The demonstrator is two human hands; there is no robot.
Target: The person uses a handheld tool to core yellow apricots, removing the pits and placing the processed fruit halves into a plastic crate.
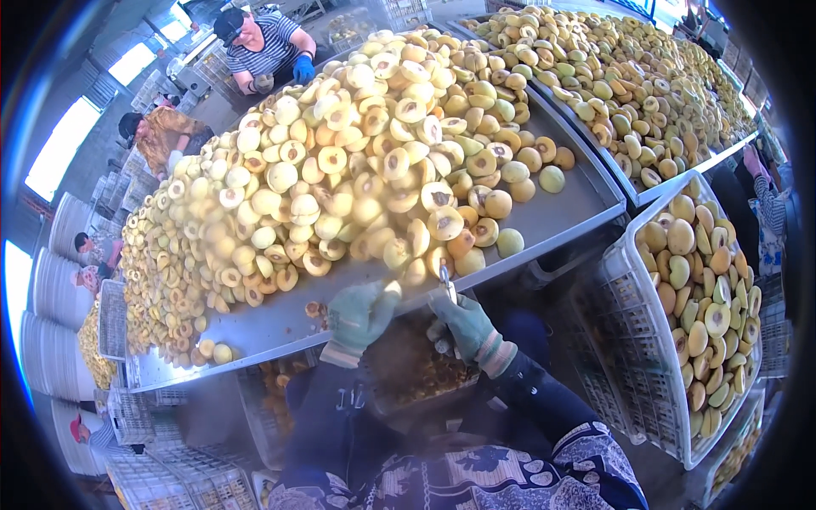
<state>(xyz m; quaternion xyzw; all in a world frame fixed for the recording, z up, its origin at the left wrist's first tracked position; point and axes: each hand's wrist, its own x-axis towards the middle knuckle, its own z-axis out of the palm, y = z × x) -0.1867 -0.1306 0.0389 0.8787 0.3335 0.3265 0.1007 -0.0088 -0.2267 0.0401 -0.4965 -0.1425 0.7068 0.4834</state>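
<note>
Jutting from right grip (pixel 466 326): metal tool (pixel 450 292)

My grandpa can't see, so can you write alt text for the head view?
A person's gloved right hand holds a small metal tool beside the gloved left hand, at the edge of a metal table heaped with yellow fruit, much of it cut in half. A pale crate of fruit stands at right; workers are beyond the table.
</note>
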